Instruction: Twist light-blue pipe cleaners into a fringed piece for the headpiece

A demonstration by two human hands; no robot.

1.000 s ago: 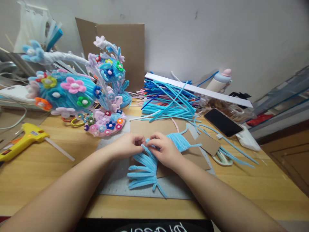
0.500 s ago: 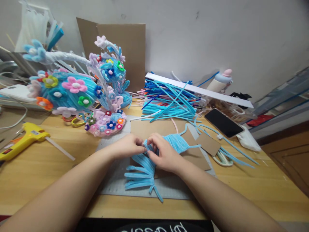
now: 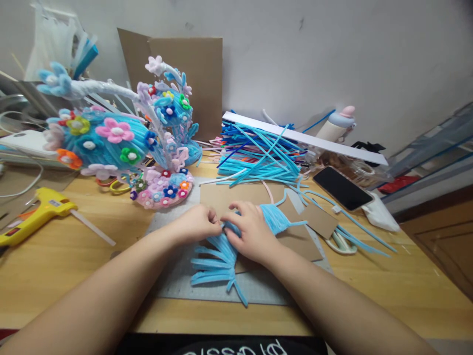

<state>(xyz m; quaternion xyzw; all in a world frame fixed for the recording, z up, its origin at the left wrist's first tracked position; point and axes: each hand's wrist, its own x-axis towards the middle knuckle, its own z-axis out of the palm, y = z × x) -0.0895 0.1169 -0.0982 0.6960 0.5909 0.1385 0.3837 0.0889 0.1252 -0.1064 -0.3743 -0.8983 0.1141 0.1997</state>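
Note:
A light blue pipe cleaner bundle (image 3: 218,259) lies on a brown cardboard sheet (image 3: 236,195) over a grey mat (image 3: 177,276). Its loose ends fan out toward me. My left hand (image 3: 197,224) pinches the bundle's top from the left. My right hand (image 3: 251,231) grips it from the right, fingers curled over the strands. The bundle's other end (image 3: 275,219) spreads out past my right hand's knuckles.
A pipe cleaner flower sculpture (image 3: 111,138) stands at the back left, a flower disc (image 3: 160,190) before it. A yellow glue gun (image 3: 33,217) lies far left. A heap of blue pipe cleaners (image 3: 258,153), a black phone (image 3: 342,187) and scissors (image 3: 342,244) lie at right.
The fanned ends of the bundle have swung a little to the left and nearer me. My right hand has closed further over the strands. My left hand has barely moved.

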